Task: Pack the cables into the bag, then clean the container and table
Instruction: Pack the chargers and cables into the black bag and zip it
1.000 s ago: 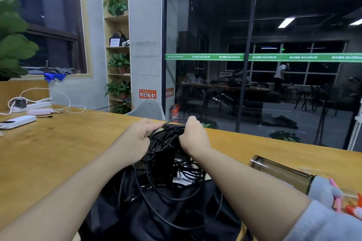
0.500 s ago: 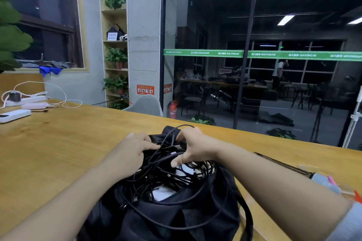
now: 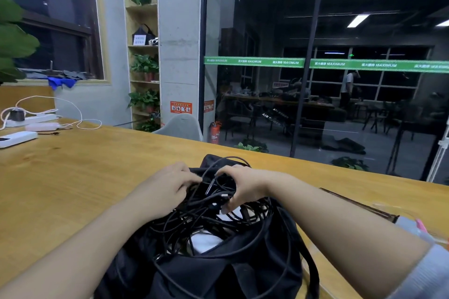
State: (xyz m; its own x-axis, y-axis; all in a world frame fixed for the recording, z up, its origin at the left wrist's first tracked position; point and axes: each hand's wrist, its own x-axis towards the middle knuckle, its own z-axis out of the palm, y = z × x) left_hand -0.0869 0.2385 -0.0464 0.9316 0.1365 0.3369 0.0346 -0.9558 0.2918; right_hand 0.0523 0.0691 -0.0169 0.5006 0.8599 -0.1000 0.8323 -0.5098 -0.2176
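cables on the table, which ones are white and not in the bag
The white cable looping at the far left by the white power strip. The black cables bunch in the black bag under both hands.

A black soft fabric bag sits slumped on the yellow-brown wooden table, its unzipped mouth gaping upward. A tangled bundle of thin black cables fills that opening, several loops spilling over the bag's near rim. A dark translucent container lies on its side to the right.
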